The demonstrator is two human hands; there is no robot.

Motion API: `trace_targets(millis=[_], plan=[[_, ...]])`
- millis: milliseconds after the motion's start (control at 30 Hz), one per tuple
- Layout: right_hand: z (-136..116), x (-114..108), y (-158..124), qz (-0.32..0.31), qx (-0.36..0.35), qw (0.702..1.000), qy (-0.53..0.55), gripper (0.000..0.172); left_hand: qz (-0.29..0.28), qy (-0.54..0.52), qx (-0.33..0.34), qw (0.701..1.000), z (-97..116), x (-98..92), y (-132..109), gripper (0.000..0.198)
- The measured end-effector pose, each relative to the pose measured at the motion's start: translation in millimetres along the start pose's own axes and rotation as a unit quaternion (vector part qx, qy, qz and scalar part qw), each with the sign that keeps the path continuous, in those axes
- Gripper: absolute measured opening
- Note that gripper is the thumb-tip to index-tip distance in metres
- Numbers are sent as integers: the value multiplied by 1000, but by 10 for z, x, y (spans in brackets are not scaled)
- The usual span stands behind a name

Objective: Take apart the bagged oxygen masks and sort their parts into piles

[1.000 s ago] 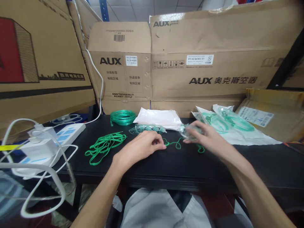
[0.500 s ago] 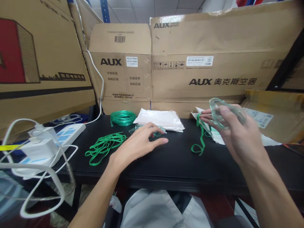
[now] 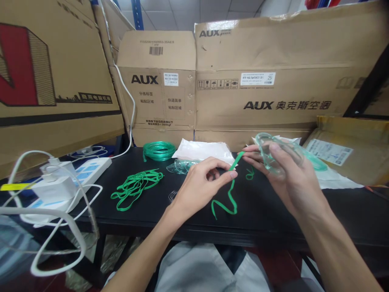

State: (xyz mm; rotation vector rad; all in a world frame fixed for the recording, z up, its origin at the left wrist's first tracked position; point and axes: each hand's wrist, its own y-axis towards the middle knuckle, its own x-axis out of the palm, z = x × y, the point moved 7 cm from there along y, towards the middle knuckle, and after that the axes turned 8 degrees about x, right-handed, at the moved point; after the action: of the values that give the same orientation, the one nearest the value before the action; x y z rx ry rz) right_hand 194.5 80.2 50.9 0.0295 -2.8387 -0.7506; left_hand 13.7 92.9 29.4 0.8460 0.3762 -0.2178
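My right hand is closed around a clear, green-tinted plastic face mask, held above the table's right half. A green elastic strap runs from its fingertips to my left hand, which pinches it between thumb and fingers. The strap's loose end hangs in bends below the left hand. Behind that hand lie more clear greenish plastic pieces, partly hidden. A bundle of green straps lies to the left, with a coil of green tubing behind it.
White packets lie at the back beside the coil. Another white sheet is under the right hand. Thin pale wires rest on the black table. A power strip with cables stands left; cardboard boxes wall the back.
My left hand has moved right and now pinches the green strap, drawing it leftward. My right hand has shifted slightly left and down with the mask. The thin wires have come into view.
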Motion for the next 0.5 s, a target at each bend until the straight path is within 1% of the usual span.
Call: trace_targets(millis=[133,233,300,367,500], plan=[[-96,-195,48,54,-33,998,-15,16,-25,26,-25,999,-79,-50,0,27],[-113,-317,84,72,-31,997,-23,17,-24,19,-37,999,-112,-83,-4,27],[-78,-340,100,60,0,997,-37,16,-20,1,-39,999,-127,-82,-6,26],[-24,-319,96,39,42,996,-62,17,-19,-14,-40,999,-140,-62,-5,26],[88,-189,50,-14,114,990,-83,26,-19,-28,-30,999,-136,1,2,24]])
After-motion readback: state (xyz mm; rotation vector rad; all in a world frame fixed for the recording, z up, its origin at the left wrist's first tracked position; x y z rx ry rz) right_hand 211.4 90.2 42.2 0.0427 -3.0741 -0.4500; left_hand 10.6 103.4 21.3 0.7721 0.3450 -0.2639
